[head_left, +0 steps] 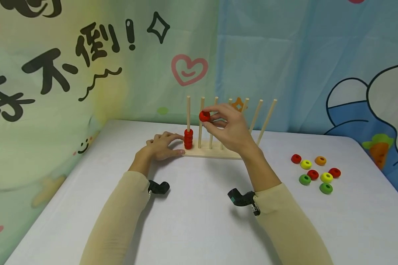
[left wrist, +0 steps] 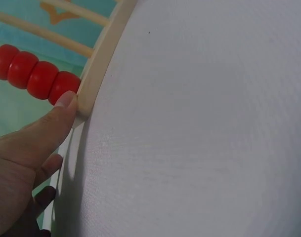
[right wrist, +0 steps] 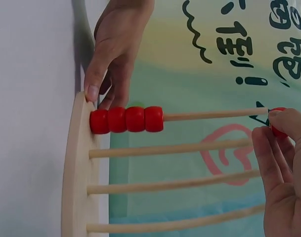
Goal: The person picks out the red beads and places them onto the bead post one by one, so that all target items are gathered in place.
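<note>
A wooden peg stand (head_left: 212,154) with a row of upright pegs stands towards the back of the table. Several red beads (right wrist: 126,119) are stacked on its leftmost peg (head_left: 188,114), down at the base. My left hand (head_left: 164,146) grips the left end of the base, thumb (left wrist: 66,101) at the front edge beside the lowest bead and other fingers behind. Between thumb and fingertips my right hand (head_left: 230,127) pinches another red bead (head_left: 204,116), held up in front of the second peg in the head view. In the right wrist view this bead appears close to the leftmost peg's tip.
On the right of the white table (head_left: 192,221) lie loose beads: red (head_left: 296,158), yellow (head_left: 326,177), green (head_left: 326,188) and one orange (head_left: 320,161). A printed curtain (head_left: 262,55) hangs behind the table. Black wrist cameras (head_left: 242,198) sit at both cuffs.
</note>
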`<state>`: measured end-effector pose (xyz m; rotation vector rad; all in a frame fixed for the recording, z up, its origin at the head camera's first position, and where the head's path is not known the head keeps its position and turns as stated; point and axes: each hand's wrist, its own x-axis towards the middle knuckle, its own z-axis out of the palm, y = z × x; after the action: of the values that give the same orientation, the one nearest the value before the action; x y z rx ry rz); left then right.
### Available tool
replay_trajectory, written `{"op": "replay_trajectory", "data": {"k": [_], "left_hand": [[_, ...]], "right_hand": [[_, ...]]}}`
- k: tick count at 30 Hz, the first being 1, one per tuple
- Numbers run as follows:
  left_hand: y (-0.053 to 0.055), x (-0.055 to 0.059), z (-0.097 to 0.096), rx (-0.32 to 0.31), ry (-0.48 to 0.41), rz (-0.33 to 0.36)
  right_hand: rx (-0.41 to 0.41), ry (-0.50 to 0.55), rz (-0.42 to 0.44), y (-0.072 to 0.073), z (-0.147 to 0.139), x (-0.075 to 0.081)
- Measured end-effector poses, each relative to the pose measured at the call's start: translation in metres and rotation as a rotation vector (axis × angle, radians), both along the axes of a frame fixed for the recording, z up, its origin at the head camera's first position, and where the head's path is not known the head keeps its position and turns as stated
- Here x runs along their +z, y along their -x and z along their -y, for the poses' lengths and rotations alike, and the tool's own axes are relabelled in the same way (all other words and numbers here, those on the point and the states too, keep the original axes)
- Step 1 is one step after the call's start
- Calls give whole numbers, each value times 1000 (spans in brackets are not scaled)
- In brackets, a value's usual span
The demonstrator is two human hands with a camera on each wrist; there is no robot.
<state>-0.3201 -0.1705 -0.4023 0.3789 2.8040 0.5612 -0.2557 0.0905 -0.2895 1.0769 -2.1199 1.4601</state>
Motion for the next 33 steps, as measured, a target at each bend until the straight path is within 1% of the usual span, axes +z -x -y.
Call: {"op": "replay_trajectory", "data": {"k": [4, 9, 15, 19, 22, 24, 29, 31, 33], "left_hand": [[1, -1, 0, 1, 8, 4], [1, -1, 0, -9, 4, -4], [2, -3, 0, -7, 1, -5], [2, -4, 1, -9, 8, 1], [3, -4, 0, -7, 16, 8], [3, -4, 1, -9, 10, 5], [0, -2, 1, -16, -3, -11], [-1, -1, 2, -19, -6, -17], [-1, -1, 2, -21, -4, -18]], "right_hand": [[-23, 15, -14, 3, 7, 3], [-29, 58, -17, 6, 19, 9], [-44, 83, -45, 11, 33, 14], [-49, 115, -71, 22, 39, 6], [-75, 136, -86, 34, 43, -2], [-94, 143, -92, 39, 45, -5], [-165, 118, -106, 43, 49, -6], [-203, 102, -99, 43, 51, -5], [-221, 96, -82, 43, 52, -4]]}}
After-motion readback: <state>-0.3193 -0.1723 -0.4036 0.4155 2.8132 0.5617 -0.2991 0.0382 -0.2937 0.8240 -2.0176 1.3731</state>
